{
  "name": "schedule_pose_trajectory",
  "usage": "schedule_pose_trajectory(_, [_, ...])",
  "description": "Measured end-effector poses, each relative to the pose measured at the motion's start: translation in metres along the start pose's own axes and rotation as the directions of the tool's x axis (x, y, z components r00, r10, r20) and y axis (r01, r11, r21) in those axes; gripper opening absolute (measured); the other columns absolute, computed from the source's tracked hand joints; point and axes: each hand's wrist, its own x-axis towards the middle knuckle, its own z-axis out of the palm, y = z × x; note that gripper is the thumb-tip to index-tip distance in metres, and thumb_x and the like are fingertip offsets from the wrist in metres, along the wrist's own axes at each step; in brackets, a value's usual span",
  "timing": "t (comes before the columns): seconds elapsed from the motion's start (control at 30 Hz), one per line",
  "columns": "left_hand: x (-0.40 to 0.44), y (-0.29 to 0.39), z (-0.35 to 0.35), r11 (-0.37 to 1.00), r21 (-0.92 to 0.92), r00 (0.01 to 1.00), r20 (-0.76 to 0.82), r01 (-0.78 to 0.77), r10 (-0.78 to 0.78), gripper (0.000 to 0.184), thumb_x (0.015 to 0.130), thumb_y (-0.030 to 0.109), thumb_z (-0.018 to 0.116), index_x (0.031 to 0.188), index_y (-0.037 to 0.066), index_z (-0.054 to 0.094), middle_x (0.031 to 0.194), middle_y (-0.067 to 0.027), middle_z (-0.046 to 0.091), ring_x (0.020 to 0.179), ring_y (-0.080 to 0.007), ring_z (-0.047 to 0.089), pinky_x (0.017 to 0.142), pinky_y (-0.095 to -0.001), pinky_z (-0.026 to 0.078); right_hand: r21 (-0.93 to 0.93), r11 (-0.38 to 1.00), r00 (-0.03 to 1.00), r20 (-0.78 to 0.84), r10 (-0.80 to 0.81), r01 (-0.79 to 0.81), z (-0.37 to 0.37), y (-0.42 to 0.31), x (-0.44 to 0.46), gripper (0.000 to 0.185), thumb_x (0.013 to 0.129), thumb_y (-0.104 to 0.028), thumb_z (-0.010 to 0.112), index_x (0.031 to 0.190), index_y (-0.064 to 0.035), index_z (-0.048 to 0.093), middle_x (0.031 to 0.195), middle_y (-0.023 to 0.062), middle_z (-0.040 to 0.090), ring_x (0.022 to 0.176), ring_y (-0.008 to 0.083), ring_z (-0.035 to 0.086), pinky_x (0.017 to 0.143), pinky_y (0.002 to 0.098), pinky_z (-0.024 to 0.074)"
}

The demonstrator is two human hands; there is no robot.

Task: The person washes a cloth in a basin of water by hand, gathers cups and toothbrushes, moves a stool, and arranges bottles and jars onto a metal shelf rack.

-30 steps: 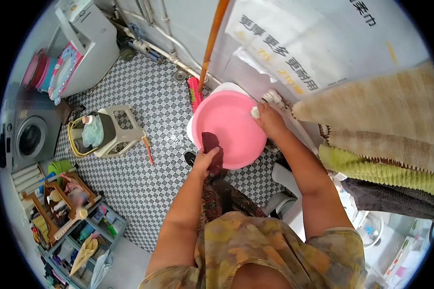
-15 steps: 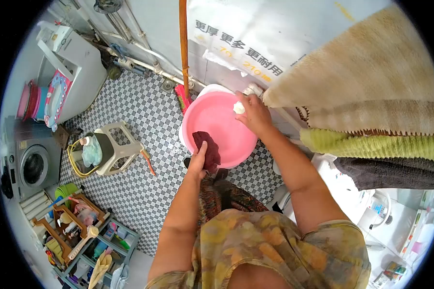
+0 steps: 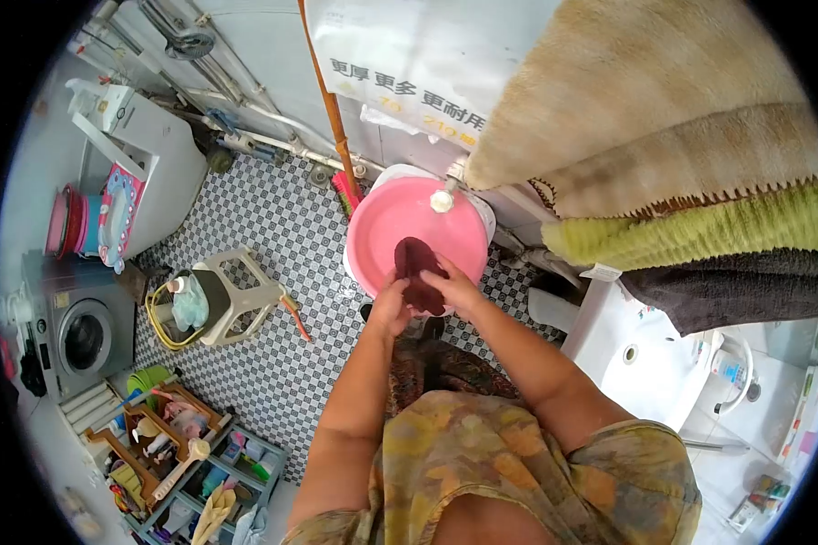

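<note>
A dark maroon piece of cloth (image 3: 417, 265) is held over the near part of a pink basin (image 3: 377, 222). Its exact kind is hard to make out. My left hand (image 3: 392, 305) grips its left edge, the thumb lying on top. On the other side, my right hand (image 3: 456, 291) has its fingers on the right edge of the same cloth. A white tap (image 3: 442, 201) sticks out from the wall above the basin's far right side, and neither hand touches it.
Left of the basin stand a plastic stool (image 3: 245, 295) and a bin (image 3: 195, 313). A wooden pole (image 3: 330, 109) leans behind, beside a pink brush (image 3: 344, 191). Towels (image 3: 700, 204) hang at the right above a white sink (image 3: 623, 336). A crowded shelf (image 3: 191, 454) sits lower left.
My right hand has left the white tap and come down to the cloth. The cloth has moved slightly right, now between both hands. The whole view has shifted a little.
</note>
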Motion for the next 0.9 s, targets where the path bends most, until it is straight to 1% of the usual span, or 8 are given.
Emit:
schedule_pose_trajectory(0.13, [0.009,0.002,-0.009,0.997,0.076,0.999,-0.041,-0.016,0.019,0.033,0.081,0.011,0.035,0.113,0.005,0.041,0.094,-0.0116,0.054,0.078,-0.0241,0.056,0.064,-0.0377,0.050,0.069,0.990,0.989,-0.074,0.131,-0.126,-0.032,0.013,0.017,0.043,0.078,-0.008,0.051,0.119,-0.0036,0.042,0.100,0.0065,0.055,0.089,0.0165,0.055,0.076,0.0294,0.0452])
schedule_pose_trajectory(0.27, [-0.001,0.020,-0.014,0.995,0.066,0.991,-0.121,0.072,-0.063,0.028,0.078,0.015,0.044,0.102,0.000,0.047,0.083,-0.0118,0.057,0.070,-0.0229,0.058,0.063,-0.0350,0.050,0.084,0.992,0.958,-0.261,0.115,-0.096,-0.058,0.013,0.023,0.033,0.074,-0.014,0.056,0.106,-0.0091,0.054,0.091,0.0039,0.058,0.077,0.0129,0.056,0.056,0.0278,0.0435])
schedule_pose_trajectory(0.47, [0.008,0.014,-0.043,0.887,0.398,0.935,-0.160,-0.233,0.317,0.039,0.067,-0.002,0.057,0.105,-0.002,0.049,0.089,-0.0114,0.057,0.079,-0.0186,0.057,0.066,-0.0289,0.049,0.271,0.957,0.910,-0.363,0.203,-0.105,-0.084,0.010,0.026,0.022,0.071,-0.016,0.058,0.093,-0.0138,0.057,0.079,0.0014,0.056,0.064,0.0139,0.050,0.051,0.0246,0.0395])
schedule_pose_trajectory(0.57, [0.023,0.008,-0.058,0.837,0.503,0.929,-0.161,-0.214,0.334,0.042,0.064,-0.004,0.057,0.105,-0.002,0.049,0.093,-0.0128,0.056,0.082,-0.0202,0.056,0.069,-0.0289,0.048,0.357,0.917,0.877,-0.367,0.310,-0.175,-0.084,0.002,0.022,0.026,0.069,-0.011,0.055,0.095,-0.0141,0.056,0.082,0.0028,0.054,0.065,0.0138,0.050,0.049,0.0237,0.0384])
schedule_pose_trajectory(0.73, [0.043,-0.004,-0.060,0.767,0.611,0.918,-0.160,-0.196,0.362,0.041,0.064,-0.005,0.053,0.105,-0.003,0.051,0.094,-0.0130,0.056,0.081,-0.0211,0.056,0.070,-0.0277,0.047,0.025,0.983,0.933,-0.310,0.180,-0.181,-0.065,-0.001,0.016,0.050,0.062,0.002,0.047,0.111,-0.0094,0.051,0.098,0.0076,0.053,0.083,0.0192,0.054,0.063,0.0275,0.0464])
schedule_pose_trajectory(0.8, [0.070,-0.022,-0.077,0.697,0.634,0.885,-0.040,-0.336,0.463,0.043,0.063,-0.006,0.052,0.106,-0.001,0.052,0.102,-0.0147,0.053,0.081,-0.0223,0.056,0.071,-0.0284,0.047,0.046,0.981,0.936,-0.292,0.196,-0.191,-0.058,0.001,0.021,0.055,0.060,0.006,0.047,0.114,-0.0066,0.048,0.101,0.0096,0.053,0.089,0.0206,0.055,0.072,0.0280,0.0462])
schedule_pose_trajectory(0.83, [0.061,-0.013,-0.064,0.627,0.733,0.891,-0.064,-0.265,0.450,0.045,0.063,-0.007,0.051,0.107,0.002,0.053,0.117,-0.0167,0.043,0.084,-0.0232,0.055,0.074,-0.0282,0.045,-0.072,0.988,0.949,-0.294,0.110,-0.137,-0.061,0.013,0.033,0.055,0.061,0.007,0.046,0.114,-0.0059,0.048,0.103,0.0103,0.052,0.089,0.0204,0.055,0.074,0.0273,0.0454])
schedule_pose_trajectory(0.9, [0.035,0.004,-0.032,0.705,0.652,0.909,-0.059,-0.278,0.413,0.047,0.065,-0.008,0.048,0.110,0.004,0.052,0.121,-0.0164,0.040,0.097,-0.0235,0.049,0.079,-0.0278,0.044,-0.137,0.990,0.960,-0.279,-0.006,-0.034,-0.046,0.005,0.030,0.053,0.062,0.008,0.045,0.113,-0.0052,0.049,0.110,0.0118,0.050,0.091,0.0190,0.054,0.077,0.0251,0.0431])
